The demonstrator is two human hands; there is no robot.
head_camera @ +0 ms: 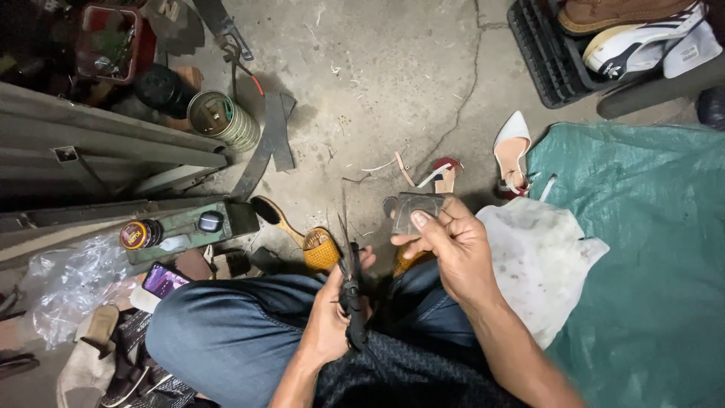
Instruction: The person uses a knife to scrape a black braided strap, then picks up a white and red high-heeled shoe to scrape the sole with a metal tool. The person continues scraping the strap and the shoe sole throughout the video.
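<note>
Grey sole piece — flat, roughly rectangular, dull leathery surface — sits pinched in the right hand, thumb on its near face, fingers curled behind; held up just above the knees and over the floor. Left hand has its grip closed around the handles of black scissors, blades pointing up and away, thin tips parted slightly; scissors close to the grey piece but not touching it. Both hands work over the lap, jeans on bent legs, dark cloth draped across the thighs. Just beyond the knees: a tan woven-pattern shoe on the concrete floor, long heel stem angled toward the left. Right of the hand a stained white cloth lies on a green tarp. Past the grey piece — a red-and-tan heeled sandal and a white pointed shoe. Far right corner: black crate with sneakers. Left side: open tin can, dark leather strips, green box with a round polish tin, phone with lit screen, crumpled clear plastic.
</note>
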